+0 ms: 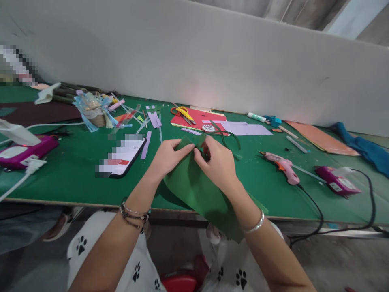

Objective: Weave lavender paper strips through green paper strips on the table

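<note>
A large sheet of green paper [197, 190] hangs over the front edge of the table, its far end raised between my hands. My left hand [170, 158] pinches its far left corner between thumb and fingers. My right hand [220, 164] is closed on the far edge of the same sheet, a short way to the right, with its fingertips curled. A small gap shows between that hand's thumb and fingers. Thin dark green strips [226, 140] lie just beyond my right hand. Left of my left hand lies a phone [129, 156] with its screen lit.
Yellow-handled scissors [184, 113] rest on red paper [200, 117], near lilac paper [249, 128]. A pink glue gun [282, 165] lies right, its cord dropping off the table edge. Purple power strips [337, 181] sit at both sides. A grey partition [194, 61] stands behind.
</note>
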Demonstrator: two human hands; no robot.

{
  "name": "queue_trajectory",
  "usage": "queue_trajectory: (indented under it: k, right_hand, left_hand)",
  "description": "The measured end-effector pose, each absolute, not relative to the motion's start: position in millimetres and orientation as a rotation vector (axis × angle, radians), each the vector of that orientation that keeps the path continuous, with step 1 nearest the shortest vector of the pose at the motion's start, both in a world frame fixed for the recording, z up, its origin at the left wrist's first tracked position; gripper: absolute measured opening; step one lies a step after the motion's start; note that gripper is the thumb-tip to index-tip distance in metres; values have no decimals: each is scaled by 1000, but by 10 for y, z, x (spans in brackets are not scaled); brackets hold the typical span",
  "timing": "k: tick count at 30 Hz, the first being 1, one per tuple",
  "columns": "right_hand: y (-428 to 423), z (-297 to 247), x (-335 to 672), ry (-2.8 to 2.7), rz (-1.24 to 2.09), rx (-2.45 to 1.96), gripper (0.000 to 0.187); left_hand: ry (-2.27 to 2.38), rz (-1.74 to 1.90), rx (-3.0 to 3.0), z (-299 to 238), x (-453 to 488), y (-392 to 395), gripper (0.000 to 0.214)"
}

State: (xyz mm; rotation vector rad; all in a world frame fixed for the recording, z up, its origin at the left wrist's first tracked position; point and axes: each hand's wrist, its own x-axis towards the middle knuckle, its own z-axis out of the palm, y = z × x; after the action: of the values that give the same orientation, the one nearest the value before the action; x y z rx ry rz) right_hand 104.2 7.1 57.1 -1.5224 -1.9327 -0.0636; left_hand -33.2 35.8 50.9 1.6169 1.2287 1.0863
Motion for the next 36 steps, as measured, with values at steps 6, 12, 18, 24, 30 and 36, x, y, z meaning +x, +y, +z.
queue_trajectory:
  k: [6, 12, 18, 24, 30, 36]
  right_hand:
    - [82, 567, 1039, -1972, -166, -1561, 20]
    - [100, 586, 1092, -1959, -28, -1518, 28]
    - [114, 591, 1100, -1984, 67, -1534, 33]
    - [131, 601, 1117, -1941, 218, -1446, 35]
    - [158, 607, 1142, -1737, 322, -1438, 38]
    - [107, 635, 1141, -1911, 391, -1423, 33]
  left_hand:
    - [1194, 1074, 1640, 502, -321, 360, 31]
    - [1209, 1101, 1642, 486, -317, 360, 33]
    - [1157, 1098, 1659, 479, -331, 365, 32]
    - [1182, 1113, 1699, 495, -337, 361, 34]
    - [1157, 1114, 1605, 525, -361, 331, 33]
    - [1189, 1163, 1628, 501, -349, 341, 33]
